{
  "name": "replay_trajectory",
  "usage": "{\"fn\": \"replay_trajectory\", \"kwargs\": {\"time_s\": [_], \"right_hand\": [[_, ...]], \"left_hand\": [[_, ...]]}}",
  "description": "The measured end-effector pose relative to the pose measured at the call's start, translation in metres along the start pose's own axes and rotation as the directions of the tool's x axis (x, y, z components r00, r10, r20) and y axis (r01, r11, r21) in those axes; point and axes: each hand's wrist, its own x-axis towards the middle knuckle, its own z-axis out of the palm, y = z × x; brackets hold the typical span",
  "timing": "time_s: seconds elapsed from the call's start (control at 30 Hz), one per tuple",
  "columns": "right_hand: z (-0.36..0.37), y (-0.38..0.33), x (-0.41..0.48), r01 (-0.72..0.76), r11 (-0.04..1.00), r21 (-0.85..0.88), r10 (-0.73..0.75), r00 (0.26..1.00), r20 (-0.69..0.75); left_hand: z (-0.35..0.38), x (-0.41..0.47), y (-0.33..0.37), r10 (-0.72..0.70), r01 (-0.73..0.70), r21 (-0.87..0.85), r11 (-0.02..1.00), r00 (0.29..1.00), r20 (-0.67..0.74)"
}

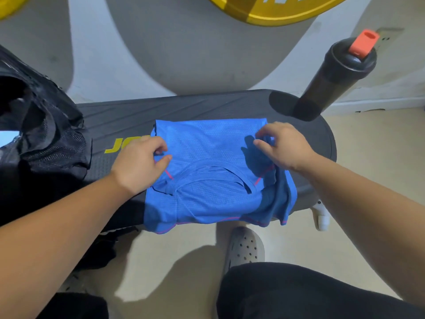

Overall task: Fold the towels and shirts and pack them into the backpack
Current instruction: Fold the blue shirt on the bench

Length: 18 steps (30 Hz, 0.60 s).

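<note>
Shirt (213, 180), blue mesh with pink stitching, lies across the middle of the bench (128, 116). Its collar faces you, and its near hem droops past the bench's near edge.

Head view: your left hand (140, 164) pinches the shirt's left edge between thumb and curled fingers, over the bench's middle. Your right hand (285, 146) pinches a raised bunch of fabric on the shirt's right side, fingers bent around it. The backpack (46, 134) sits at the bench's left end, black and slumped. I can't tell how wide its mouth stands. A dark bottle (333, 77) with an orange cap stands at the bench's far right end.

I think you are partway through folding the sides in, and three things could spoil it:
- **Sliding off:** the cloth looks thin and slick, and much of it overhangs the near edge. A pull toward you could drag the whole shirt off the bench.
- **Lumpy fold:** the right side is crumpled under itself, so folding over it would likely trap wrinkles and make a lopsided bundle.
- **Bottle:** a wide sweep of your right arm could tip it.
</note>
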Motion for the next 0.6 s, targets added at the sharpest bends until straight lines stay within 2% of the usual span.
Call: {"fn": "replay_trajectory", "kwargs": {"time_s": [0.1,0.23,0.33,0.43,0.53,0.6], "right_hand": [[0.001,-0.009,0.037,-0.036,0.993,-0.117,0.05,0.991,0.121],[0.002,-0.011,0.074,-0.172,0.977,-0.124,0.186,0.976,0.113],[0.006,-0.001,0.085,-0.192,0.954,-0.232,0.231,0.961,0.154],[0.009,0.009,0.096,-0.137,0.972,-0.191,0.178,0.96,0.216],[0.004,0.009,0.11,-0.054,0.982,-0.179,0.103,0.955,0.278],[0.0,0.007,0.122,-0.01,0.977,-0.211,0.067,0.962,0.265]], "left_hand": [[0.01,0.037,-0.002,-0.063,0.058,0.082,0.995,0.996,0.061],[0.015,0.087,-0.001,-0.218,0.179,0.232,0.956,0.963,0.156],[0.012,0.111,-0.006,-0.322,0.21,0.385,0.899,0.913,0.252],[0.007,0.125,-0.016,-0.345,0.228,0.355,0.906,0.885,0.313],[0.002,0.134,-0.024,-0.276,0.183,0.261,0.948,0.879,0.389],[0.001,0.139,-0.03,-0.241,0.163,0.224,0.961,0.89,0.387]]}}
